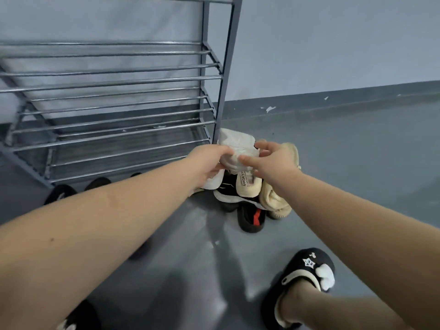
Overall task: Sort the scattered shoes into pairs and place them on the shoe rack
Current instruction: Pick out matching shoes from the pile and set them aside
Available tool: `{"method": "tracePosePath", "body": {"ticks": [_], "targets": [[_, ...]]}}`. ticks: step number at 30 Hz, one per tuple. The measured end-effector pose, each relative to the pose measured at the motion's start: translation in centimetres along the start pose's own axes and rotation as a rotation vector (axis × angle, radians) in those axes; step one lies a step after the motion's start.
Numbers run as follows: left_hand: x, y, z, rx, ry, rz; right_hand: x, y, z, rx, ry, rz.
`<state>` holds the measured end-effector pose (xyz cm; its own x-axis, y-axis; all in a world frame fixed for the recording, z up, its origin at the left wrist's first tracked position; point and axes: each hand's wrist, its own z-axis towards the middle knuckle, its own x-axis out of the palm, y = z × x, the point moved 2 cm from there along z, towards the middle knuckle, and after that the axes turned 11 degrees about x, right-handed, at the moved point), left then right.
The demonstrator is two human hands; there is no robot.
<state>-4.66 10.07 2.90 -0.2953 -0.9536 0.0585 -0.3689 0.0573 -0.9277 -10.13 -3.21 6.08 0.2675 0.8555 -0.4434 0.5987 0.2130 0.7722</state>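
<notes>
- Two bare hands reached to the heap of shoes at the foot of the grey metal shoe rack (pixel 221 67), at about twelve o'clock from the person.
- One left hand (pixel 209 163) had its fingers curled round the white sneaker with a crumpled upper (pixel 234 145), gripping it from the nine o'clock side and holding it above the heap.
- One right hand (pixel 271 160) hovered at the sneaker's three o'clock side with fingers spread and slack, thumb pointing toward it; whether the fingertips touched the shoe could not be told.
- Two cream knitted shoes showed: one cream shoe with a printed tongue label (pixel 247 185) lay under the hands, and one bulky cream shoe (pixel 277 201) lay at its three o'clock, touching it.
- One black shoe with a red stripe (pixel 252 217) lay at the heap's six o'clock edge; one black shoe with white trim (pixel 228 198) lay partly buried beside it.
- Three dark shoe toes (pixel 98 183) showed under the left forearm, just before the rack's lowest shelf.
- Four barred shelves were visible on the rack, none carrying shoes.
- One black slipper with a white star (pixel 309 270) was worn on a foot at five o'clock on the grey floor (pixel 357 175).
</notes>
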Motion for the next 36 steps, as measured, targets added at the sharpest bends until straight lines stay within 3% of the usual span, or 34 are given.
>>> {"method": "tracePosePath", "body": {"ticks": [7, 13, 16, 23, 25, 27, 29, 32, 34, 36], "targets": [[-3.7, -4.2, -8.4, 0.120, 0.068, 0.134, -0.6, 2.3, -8.3, 0.179, 0.200, 0.193], [-7.2, -4.6, -14.5, 0.310, 0.077, 0.446, 2.0, 2.6, -12.4, 0.413, 0.461, 0.380], [-8.1, -4.6, -15.6, 0.363, 0.035, 0.632, 3.4, 2.6, -13.1, 0.450, 0.489, 0.382], [-7.3, -3.7, -17.0, 0.503, 0.143, 0.869, 5.0, 1.6, -13.4, 0.429, 0.513, 0.288], [-7.8, -3.8, -16.8, 0.509, 0.106, 0.801, 5.1, 1.8, -13.3, 0.433, 0.524, 0.310], [-8.3, -4.1, -16.6, 0.461, 0.019, 0.580, 5.3, 2.1, -13.2, 0.435, 0.552, 0.349], [-8.7, -3.7, -15.8, 0.271, -0.037, 0.319, 5.4, 2.2, -13.3, 0.425, 0.578, 0.389], [-8.7, -2.5, -15.2, -0.059, 0.143, 0.082, 5.6, 2.2, -13.2, 0.394, 0.600, 0.408], [-8.6, -2.3, -14.9, -0.093, 0.221, -0.039, 5.4, 2.1, -12.9, 0.367, 0.632, 0.399], [-8.6, -2.5, -14.6, -0.049, 0.185, -0.085, 5.0, 2.1, -12.7, 0.319, 0.674, 0.338]]}}
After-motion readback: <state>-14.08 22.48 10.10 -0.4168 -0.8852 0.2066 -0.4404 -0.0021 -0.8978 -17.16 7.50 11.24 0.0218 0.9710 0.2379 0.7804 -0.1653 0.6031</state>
